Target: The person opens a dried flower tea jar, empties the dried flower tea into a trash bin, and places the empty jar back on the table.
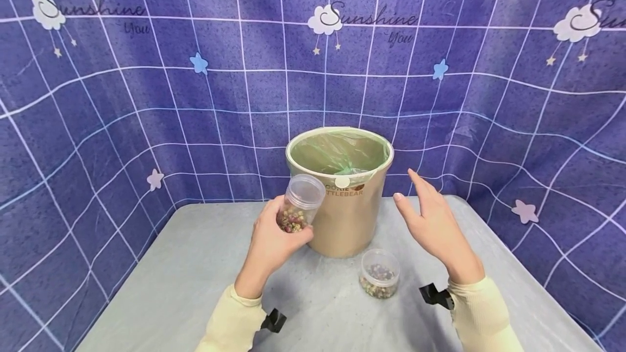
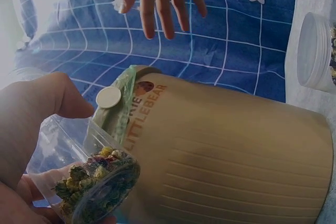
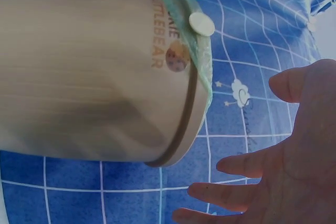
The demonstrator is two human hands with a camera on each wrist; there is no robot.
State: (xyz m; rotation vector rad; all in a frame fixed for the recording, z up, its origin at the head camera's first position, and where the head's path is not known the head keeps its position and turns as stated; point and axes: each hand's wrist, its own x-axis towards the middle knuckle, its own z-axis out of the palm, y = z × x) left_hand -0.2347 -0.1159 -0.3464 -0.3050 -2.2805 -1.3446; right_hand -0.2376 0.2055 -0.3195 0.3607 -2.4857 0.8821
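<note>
My left hand [image 1: 274,243] grips a clear plastic jar [image 1: 304,195] around its side, thumb on one side and fingers on the other. The jar tilts, with dried flower buds [image 2: 89,179] in yellow, green and red gathered in its lower part. It is in front of the left side of a tan bin [image 1: 344,221], below the rim in the head view. To the right of the bin, my right hand [image 1: 435,224] is raised, fingers spread and holding nothing. A second, shorter-looking clear jar [image 1: 379,275] of dried flowers stands upright on the table between the two hands.
A thin green bag [image 1: 337,151] lines the bin and folds over its cream rim, where a round white tab [image 1: 342,181] sits. The grey table [image 1: 195,265] is enclosed by a blue-purple gridded curtain [image 1: 244,86] at the back and sides.
</note>
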